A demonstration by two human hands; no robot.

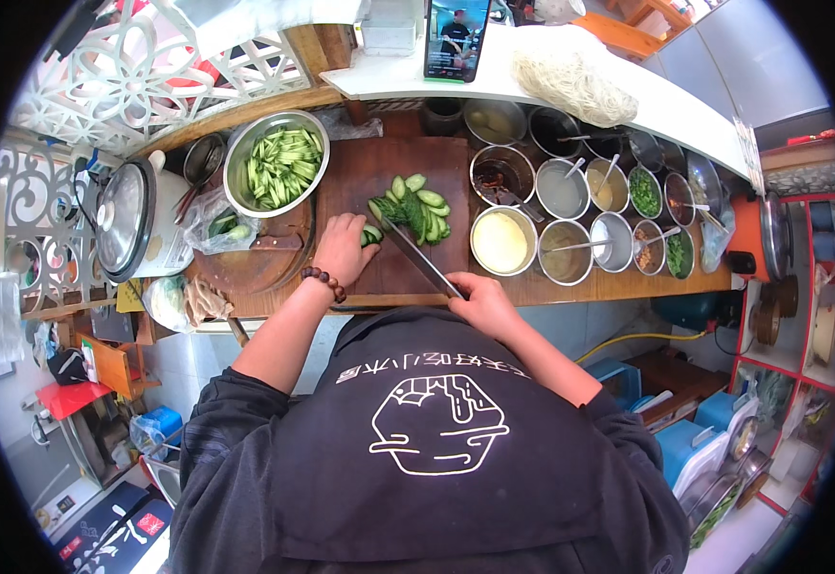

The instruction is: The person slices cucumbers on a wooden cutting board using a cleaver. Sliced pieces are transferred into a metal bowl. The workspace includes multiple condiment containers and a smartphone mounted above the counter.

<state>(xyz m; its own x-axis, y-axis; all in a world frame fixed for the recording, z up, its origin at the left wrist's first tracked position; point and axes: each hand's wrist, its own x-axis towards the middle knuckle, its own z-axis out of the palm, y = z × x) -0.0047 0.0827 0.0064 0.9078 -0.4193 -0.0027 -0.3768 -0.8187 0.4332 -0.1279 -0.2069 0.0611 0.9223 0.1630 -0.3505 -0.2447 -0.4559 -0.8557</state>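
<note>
On a dark wooden cutting board [396,273], my left hand [345,247] presses down a piece of cucumber [370,234], fingertips bent over it. My right hand [484,301] grips the handle of a kitchen knife [421,260]. Its blade points up and left, with the tip end close beside the held cucumber. Cucumber slices [424,208] lie fanned in a loose pile just beyond the blade. To the upper left, a steel bowl [229,168] holds many cut cucumber strips [282,168].
A round chopping block [245,269] at left bears a second knife [277,242] and a plastic bag [220,226] of green vegetables. Behind it stands a lidded cooker [130,215]. Several steel seasoning pots [503,240] crowd the right. Noodles [575,75] and a phone [457,43] occupy the white shelf.
</note>
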